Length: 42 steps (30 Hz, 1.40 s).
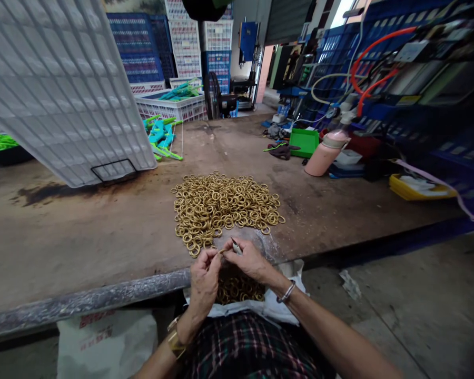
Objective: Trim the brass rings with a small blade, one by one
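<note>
Close to the table's front edge, my left hand [205,279] pinches a gold-coloured ring [221,251] between thumb and fingers. My right hand [249,259] is closed on a small blade [236,247], its dark tip pointing up and away, and its fingers also meet the ring. Just beyond both hands spreads a heap of gold rings [225,202] on the brown table [142,226]. Below my wrists, an open white sack [278,311] on my lap holds more such rings [240,289], partly covered by my hands.
A tall white ribbed panel [75,95] stands at left on the table. At right are a pink bottle [327,153], a green tray [304,142] and a yellow tray [421,188]. Teal-and-green plastic parts [164,138] lie behind the heap. A white bag [106,345] sits below the table.
</note>
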Tool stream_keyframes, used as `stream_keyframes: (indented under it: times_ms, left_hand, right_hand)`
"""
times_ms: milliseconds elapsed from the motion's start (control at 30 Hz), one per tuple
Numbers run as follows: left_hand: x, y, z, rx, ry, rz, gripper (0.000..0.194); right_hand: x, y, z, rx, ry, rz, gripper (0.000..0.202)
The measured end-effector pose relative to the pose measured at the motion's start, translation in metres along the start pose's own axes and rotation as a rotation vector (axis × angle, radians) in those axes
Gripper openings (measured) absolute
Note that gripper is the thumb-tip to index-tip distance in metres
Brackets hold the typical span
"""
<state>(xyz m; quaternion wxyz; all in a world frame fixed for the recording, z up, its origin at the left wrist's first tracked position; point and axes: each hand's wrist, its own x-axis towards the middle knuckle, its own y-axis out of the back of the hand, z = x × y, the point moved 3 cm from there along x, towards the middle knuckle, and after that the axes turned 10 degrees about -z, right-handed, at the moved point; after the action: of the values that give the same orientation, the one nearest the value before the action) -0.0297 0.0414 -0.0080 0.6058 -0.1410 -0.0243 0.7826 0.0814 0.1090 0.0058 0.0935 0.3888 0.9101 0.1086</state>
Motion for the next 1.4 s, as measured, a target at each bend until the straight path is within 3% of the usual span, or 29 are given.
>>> stream_keyframes:
  times_ms: [100, 200, 267, 433, 567, 733, 933, 1400]
  left_hand:
    - [-0.002, 0.004, 0.007, 0.169, -0.169, 0.034, 0.009]
    - [-0.002, 0.005, 0.008, 0.243, -0.203, 0.022, 0.007]
    - [-0.002, 0.005, 0.006, 0.241, -0.149, -0.008, 0.012]
    - [-0.005, 0.002, -0.005, 0.003, 0.156, -0.171, 0.029]
    - [-0.008, -0.001, -0.005, -0.116, 0.176, -0.231, 0.030]
    - [-0.008, -0.003, -0.003, -0.145, 0.186, -0.199, 0.031]
    - [-0.007, 0.000, -0.005, -0.089, 0.150, -0.174, 0.030]
    - [-0.010, -0.001, -0.003, 0.052, 0.093, -0.112, 0.035]
  right_hand:
    - [-0.001, -0.001, 0.000, -0.073, 0.002, -0.021, 0.017]
    - [0.000, -0.003, 0.000, -0.119, 0.012, -0.026, 0.019]
    - [0.000, -0.005, 0.000, -0.108, 0.000, -0.026, 0.019]
    - [-0.002, -0.006, -0.002, -0.088, -0.059, -0.013, 0.017]
    - [-0.002, -0.005, -0.002, -0.058, -0.043, -0.036, 0.020]
    - [-0.005, -0.003, -0.001, -0.333, -0.021, 0.015, 0.020]
    - [-0.013, -0.014, -0.001, -0.716, 0.028, -0.095, 0.015]
    - [-0.011, -0.018, -0.005, -0.885, -0.120, -0.203, 0.028]
